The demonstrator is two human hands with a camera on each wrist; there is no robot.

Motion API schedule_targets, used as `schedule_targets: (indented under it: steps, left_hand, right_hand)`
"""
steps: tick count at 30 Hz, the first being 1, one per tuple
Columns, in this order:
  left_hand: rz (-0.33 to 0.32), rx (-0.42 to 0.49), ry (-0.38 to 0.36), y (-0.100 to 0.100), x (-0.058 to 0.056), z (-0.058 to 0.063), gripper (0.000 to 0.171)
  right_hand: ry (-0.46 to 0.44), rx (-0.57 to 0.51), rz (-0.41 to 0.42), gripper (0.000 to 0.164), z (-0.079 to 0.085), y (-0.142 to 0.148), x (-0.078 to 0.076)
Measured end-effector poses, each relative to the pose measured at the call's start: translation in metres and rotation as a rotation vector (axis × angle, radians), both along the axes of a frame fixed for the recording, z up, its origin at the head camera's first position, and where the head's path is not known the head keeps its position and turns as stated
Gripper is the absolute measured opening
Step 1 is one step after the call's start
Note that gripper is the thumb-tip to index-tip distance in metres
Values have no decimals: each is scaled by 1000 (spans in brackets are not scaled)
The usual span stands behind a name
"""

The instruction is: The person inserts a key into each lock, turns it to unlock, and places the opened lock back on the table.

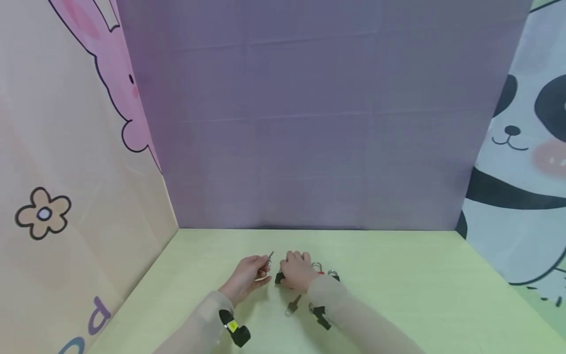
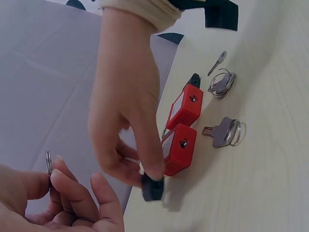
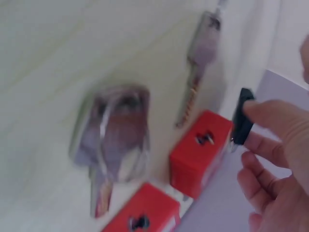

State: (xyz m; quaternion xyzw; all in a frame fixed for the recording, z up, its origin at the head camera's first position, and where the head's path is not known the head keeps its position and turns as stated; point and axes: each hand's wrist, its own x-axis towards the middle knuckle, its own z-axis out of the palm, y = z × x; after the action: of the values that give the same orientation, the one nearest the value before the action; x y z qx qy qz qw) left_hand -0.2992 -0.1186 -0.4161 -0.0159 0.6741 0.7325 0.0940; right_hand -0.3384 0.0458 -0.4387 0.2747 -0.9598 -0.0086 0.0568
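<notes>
My left hand (image 1: pixel 244 279) pinches a small silver key (image 2: pixel 49 162) between thumb and fingers, its blade pointing up. To its right, my right hand (image 1: pixel 298 270) grips a black padlock (image 2: pixel 153 187), whose keyhole end faces me; the fingers hide most of its shackle. Right beside that lock stand two red padlocks (image 2: pixel 178 151) with keyholes toward me, one next to the other. Past them, partly hidden, is another black padlock (image 2: pixel 194 79). In the right wrist view the held black lock is at the thumb, near a red padlock (image 3: pixel 200 154).
Loose keys lie on the pale table (image 1: pixel 398 295) in front of the locks: one key with a ring (image 2: pixel 224 133), a ringed bunch (image 2: pixel 223 86) and a thin key (image 2: pixel 218 63). A purple-grey backdrop (image 1: pixel 309 123) rises behind; printed side panels (image 1: pixel 88 246) flank the table.
</notes>
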Motion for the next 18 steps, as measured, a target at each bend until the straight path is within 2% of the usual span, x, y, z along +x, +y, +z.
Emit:
schedule_targets:
  steps: [3, 6, 9, 14, 18]
  left_hand:
    - [12, 0, -4, -1, 0, 2, 21]
    - [19, -3, -12, -2, 0, 3, 21]
    - [11, -5, -19, -1, -1, 5, 22]
    - [-5, -8, -30, 0, 0, 6, 26]
    - [-2, -5, -37, 3, 2, 6, 27]
  right_hand:
    - [-98, -168, 35, 27, 13, 15, 3]
    - [-235, -364, 66, 29, 28, 35, 8]
    - [-378, -528, 58, 32, 41, 59, 11]
    - [-578, -719, 0, 39, 43, 99, 7]
    - [-752, -880, 21, 45, 37, 118, 4]
